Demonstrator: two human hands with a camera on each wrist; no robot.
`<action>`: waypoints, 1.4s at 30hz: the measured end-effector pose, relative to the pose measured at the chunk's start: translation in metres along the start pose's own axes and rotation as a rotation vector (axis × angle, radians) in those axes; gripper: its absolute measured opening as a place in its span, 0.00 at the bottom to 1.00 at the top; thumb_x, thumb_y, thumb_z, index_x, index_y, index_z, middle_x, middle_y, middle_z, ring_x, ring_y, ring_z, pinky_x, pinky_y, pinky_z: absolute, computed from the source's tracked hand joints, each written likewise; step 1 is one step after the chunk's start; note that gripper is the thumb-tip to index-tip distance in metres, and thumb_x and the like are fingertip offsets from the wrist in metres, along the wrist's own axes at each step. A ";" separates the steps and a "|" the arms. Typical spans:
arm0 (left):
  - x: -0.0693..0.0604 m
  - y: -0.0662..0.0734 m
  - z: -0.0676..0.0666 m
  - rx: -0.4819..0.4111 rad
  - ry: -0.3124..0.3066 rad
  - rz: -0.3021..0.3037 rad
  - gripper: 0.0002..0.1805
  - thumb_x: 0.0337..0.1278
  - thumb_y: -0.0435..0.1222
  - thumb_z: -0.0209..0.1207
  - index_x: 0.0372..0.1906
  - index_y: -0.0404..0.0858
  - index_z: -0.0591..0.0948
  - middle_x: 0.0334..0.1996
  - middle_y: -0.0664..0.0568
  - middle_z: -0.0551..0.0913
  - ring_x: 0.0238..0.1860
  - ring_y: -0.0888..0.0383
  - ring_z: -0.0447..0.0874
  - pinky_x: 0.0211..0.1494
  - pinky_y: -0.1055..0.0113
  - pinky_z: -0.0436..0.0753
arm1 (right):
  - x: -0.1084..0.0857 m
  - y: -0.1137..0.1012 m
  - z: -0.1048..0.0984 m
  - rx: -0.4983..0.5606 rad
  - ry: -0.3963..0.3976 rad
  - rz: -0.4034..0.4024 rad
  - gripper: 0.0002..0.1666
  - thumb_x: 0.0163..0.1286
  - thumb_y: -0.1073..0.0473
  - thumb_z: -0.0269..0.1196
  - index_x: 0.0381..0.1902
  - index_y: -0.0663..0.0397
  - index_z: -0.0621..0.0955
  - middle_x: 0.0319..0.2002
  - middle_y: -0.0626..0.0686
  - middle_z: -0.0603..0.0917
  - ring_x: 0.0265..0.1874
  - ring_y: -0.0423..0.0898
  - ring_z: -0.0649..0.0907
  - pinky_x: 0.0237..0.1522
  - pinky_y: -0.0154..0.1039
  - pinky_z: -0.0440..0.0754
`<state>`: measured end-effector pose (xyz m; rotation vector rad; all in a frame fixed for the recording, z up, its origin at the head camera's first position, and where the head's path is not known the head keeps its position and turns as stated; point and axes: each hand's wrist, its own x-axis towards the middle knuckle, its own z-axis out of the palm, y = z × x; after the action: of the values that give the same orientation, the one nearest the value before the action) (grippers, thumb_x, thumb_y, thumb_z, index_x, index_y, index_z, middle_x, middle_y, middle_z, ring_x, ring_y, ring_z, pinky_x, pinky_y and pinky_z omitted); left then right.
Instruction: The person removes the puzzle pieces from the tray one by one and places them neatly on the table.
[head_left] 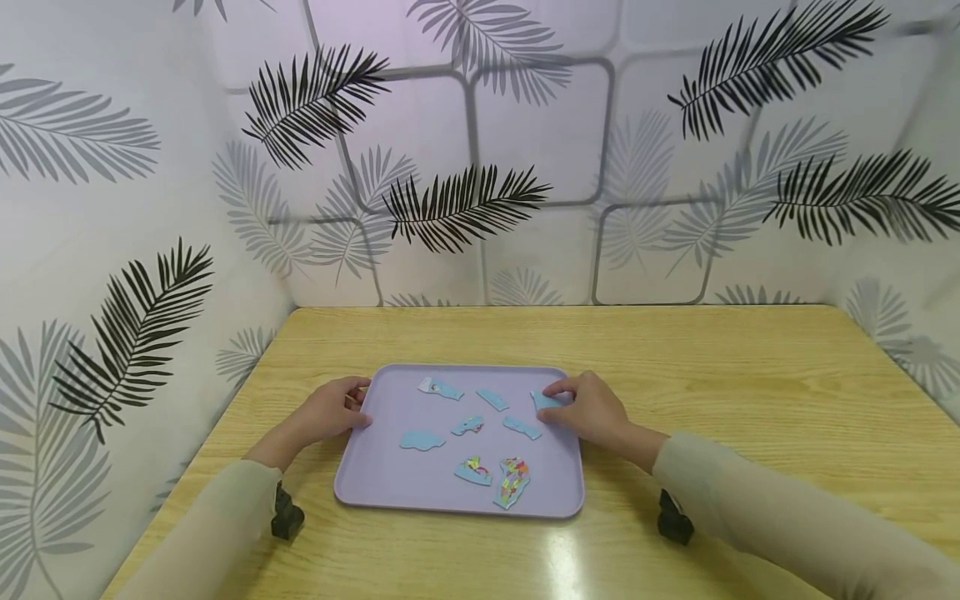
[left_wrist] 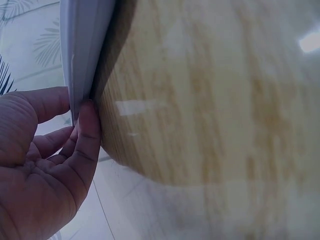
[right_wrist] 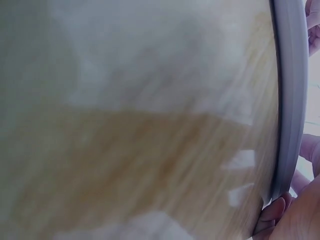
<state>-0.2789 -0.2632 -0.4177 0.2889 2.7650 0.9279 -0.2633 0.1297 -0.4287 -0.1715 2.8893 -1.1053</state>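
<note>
A pale purple tray (head_left: 390,483) on the table carries several flat light-blue jigsaw puzzle pieces, such as a multicoloured piece (head_left: 513,482) near its front. My left hand (head_left: 330,410) holds the tray's left rim; in the left wrist view the left hand (left_wrist: 45,165) has digits on both sides of the tray edge (left_wrist: 82,55). Over the right rim reaches my right hand (head_left: 588,410), its thumb and index finger at opposite sides of a blue puzzle piece (head_left: 542,401), partly hidden beneath them. In the right wrist view its other fingers (right_wrist: 275,215) curl beside the tray rim (right_wrist: 291,100).
The light wood table (head_left: 720,358) extends beyond the tray on all sides. Behind it and to the left stand pale walls (head_left: 540,150) with a leaf pattern. Black wrist cameras show under the left wrist (head_left: 287,512) and the right wrist (head_left: 675,521).
</note>
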 end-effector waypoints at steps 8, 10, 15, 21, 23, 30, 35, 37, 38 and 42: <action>0.000 0.000 0.000 -0.003 -0.004 -0.011 0.33 0.55 0.29 0.65 0.65 0.24 0.67 0.44 0.43 0.75 0.43 0.50 0.74 0.44 0.60 0.77 | 0.003 0.003 -0.004 0.040 -0.017 -0.035 0.21 0.54 0.54 0.75 0.45 0.55 0.87 0.32 0.54 0.72 0.33 0.49 0.70 0.31 0.39 0.67; 0.000 -0.001 0.000 -0.005 -0.007 -0.012 0.33 0.55 0.29 0.66 0.65 0.24 0.67 0.44 0.43 0.75 0.43 0.50 0.74 0.44 0.60 0.77 | 0.003 0.004 -0.006 0.054 -0.020 -0.054 0.20 0.54 0.55 0.75 0.45 0.56 0.87 0.32 0.53 0.73 0.33 0.48 0.71 0.31 0.39 0.69; 0.000 -0.001 -0.001 -0.007 -0.014 -0.010 0.33 0.55 0.29 0.66 0.65 0.24 0.67 0.45 0.43 0.75 0.43 0.51 0.74 0.44 0.61 0.77 | 0.004 0.008 -0.011 0.062 -0.025 -0.097 0.20 0.56 0.55 0.74 0.46 0.56 0.87 0.36 0.53 0.77 0.33 0.48 0.72 0.32 0.39 0.72; -0.001 0.000 -0.002 -0.014 -0.014 -0.006 0.33 0.55 0.29 0.66 0.65 0.24 0.67 0.44 0.43 0.75 0.42 0.51 0.73 0.42 0.62 0.77 | 0.006 0.011 -0.018 0.072 -0.021 -0.094 0.19 0.58 0.55 0.73 0.47 0.55 0.86 0.38 0.52 0.79 0.32 0.48 0.73 0.28 0.38 0.72; -0.001 0.001 -0.002 -0.012 -0.015 -0.004 0.33 0.55 0.29 0.66 0.65 0.24 0.67 0.44 0.43 0.75 0.42 0.51 0.73 0.42 0.62 0.77 | 0.007 0.011 -0.020 0.066 -0.012 -0.101 0.19 0.58 0.55 0.73 0.47 0.56 0.86 0.38 0.52 0.79 0.32 0.48 0.73 0.28 0.38 0.72; -0.001 0.002 -0.002 -0.024 -0.022 -0.013 0.33 0.55 0.29 0.66 0.65 0.24 0.67 0.45 0.43 0.75 0.42 0.51 0.73 0.41 0.63 0.77 | 0.009 0.014 -0.029 0.061 -0.003 -0.144 0.20 0.58 0.56 0.73 0.47 0.59 0.86 0.37 0.53 0.80 0.34 0.49 0.75 0.33 0.39 0.73; 0.001 0.000 -0.002 -0.060 -0.026 -0.011 0.34 0.55 0.28 0.66 0.66 0.24 0.66 0.45 0.42 0.75 0.42 0.51 0.74 0.38 0.64 0.79 | 0.012 0.017 -0.034 0.075 -0.023 -0.147 0.20 0.59 0.57 0.72 0.48 0.58 0.85 0.37 0.53 0.79 0.36 0.49 0.75 0.35 0.40 0.74; 0.001 -0.001 -0.002 -0.065 -0.025 -0.007 0.34 0.55 0.28 0.66 0.66 0.23 0.66 0.45 0.42 0.75 0.42 0.51 0.74 0.38 0.64 0.79 | 0.013 0.018 -0.036 0.074 -0.024 -0.150 0.20 0.59 0.58 0.72 0.48 0.58 0.85 0.38 0.53 0.79 0.37 0.49 0.76 0.36 0.40 0.75; 0.001 -0.001 -0.002 -0.062 -0.025 -0.004 0.34 0.55 0.28 0.66 0.66 0.23 0.66 0.45 0.42 0.75 0.42 0.51 0.74 0.38 0.64 0.79 | 0.014 0.020 -0.037 0.073 -0.024 -0.154 0.20 0.59 0.58 0.72 0.49 0.58 0.85 0.38 0.52 0.79 0.38 0.49 0.76 0.37 0.40 0.75; 0.001 -0.002 -0.002 -0.060 -0.024 -0.008 0.34 0.55 0.28 0.66 0.66 0.24 0.66 0.45 0.43 0.75 0.42 0.51 0.74 0.39 0.64 0.79 | 0.018 0.024 -0.042 0.063 -0.006 -0.181 0.20 0.59 0.58 0.72 0.48 0.59 0.85 0.38 0.52 0.80 0.39 0.49 0.77 0.38 0.41 0.76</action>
<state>-0.2809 -0.2655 -0.4180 0.2768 2.7086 0.9969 -0.2862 0.1729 -0.4137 -0.4404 2.8757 -1.2173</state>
